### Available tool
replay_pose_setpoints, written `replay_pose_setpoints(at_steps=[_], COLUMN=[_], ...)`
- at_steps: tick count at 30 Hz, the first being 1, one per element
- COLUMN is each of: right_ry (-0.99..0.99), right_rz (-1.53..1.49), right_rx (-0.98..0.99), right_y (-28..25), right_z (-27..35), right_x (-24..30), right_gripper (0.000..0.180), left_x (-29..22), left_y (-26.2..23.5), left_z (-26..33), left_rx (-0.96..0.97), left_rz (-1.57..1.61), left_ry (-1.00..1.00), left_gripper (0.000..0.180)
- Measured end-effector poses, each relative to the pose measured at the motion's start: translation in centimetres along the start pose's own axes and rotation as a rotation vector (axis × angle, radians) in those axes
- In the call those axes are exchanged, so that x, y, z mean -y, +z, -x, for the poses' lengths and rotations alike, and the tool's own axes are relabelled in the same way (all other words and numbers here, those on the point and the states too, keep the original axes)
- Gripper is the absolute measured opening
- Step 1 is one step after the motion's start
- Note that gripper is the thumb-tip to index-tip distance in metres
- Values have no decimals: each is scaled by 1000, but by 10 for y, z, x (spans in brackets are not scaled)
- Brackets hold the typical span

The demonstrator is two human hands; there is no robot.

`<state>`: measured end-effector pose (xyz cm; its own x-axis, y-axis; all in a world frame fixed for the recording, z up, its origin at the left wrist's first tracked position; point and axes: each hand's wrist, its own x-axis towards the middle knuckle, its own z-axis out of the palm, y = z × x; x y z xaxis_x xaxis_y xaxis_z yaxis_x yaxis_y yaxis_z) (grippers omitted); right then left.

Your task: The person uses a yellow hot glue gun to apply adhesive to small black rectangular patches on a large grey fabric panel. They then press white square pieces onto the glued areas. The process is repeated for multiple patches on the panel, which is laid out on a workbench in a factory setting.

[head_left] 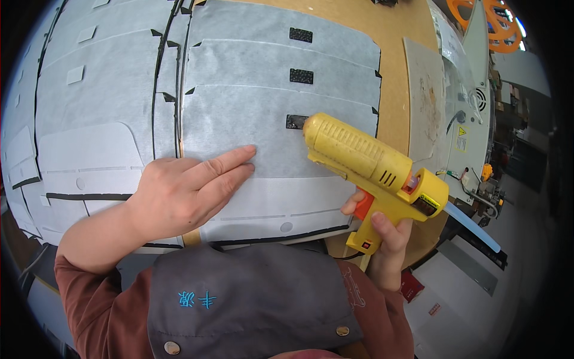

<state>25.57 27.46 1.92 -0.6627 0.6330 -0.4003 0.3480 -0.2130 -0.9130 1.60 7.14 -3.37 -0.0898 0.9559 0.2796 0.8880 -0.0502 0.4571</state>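
My right hand (pixel 382 236) has its grip clamped on the handle of the yellow glue gun (pixel 371 164), a finger on the orange trigger, while my left hand (pixel 185 191) lies flat, fingers together and holding nothing, on the grey fabric sheet (pixel 239 119) on the bench (pixel 394 72). The gun's long axis runs from lower right to upper left, nozzle at a black patch (pixel 294 121). Two patches (pixel 301 35) farther up already sit in place, so I judge the row partly done.
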Motion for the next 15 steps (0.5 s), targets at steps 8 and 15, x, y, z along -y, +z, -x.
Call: replay_pose_setpoints(at_steps=[8,15], right_ry=[-69,-60], right_rz=[-131,-163], right_rx=[200,153], right_y=[-18,-26], right_z=[-1,3], right_x=[-8,-11], right_gripper=[55,56], left_x=[-1,0], left_y=[-1,-1], left_z=[-2,-1], left_rx=[1,5], left_rz=[3,11], left_ry=[0,0], left_gripper=[32,32])
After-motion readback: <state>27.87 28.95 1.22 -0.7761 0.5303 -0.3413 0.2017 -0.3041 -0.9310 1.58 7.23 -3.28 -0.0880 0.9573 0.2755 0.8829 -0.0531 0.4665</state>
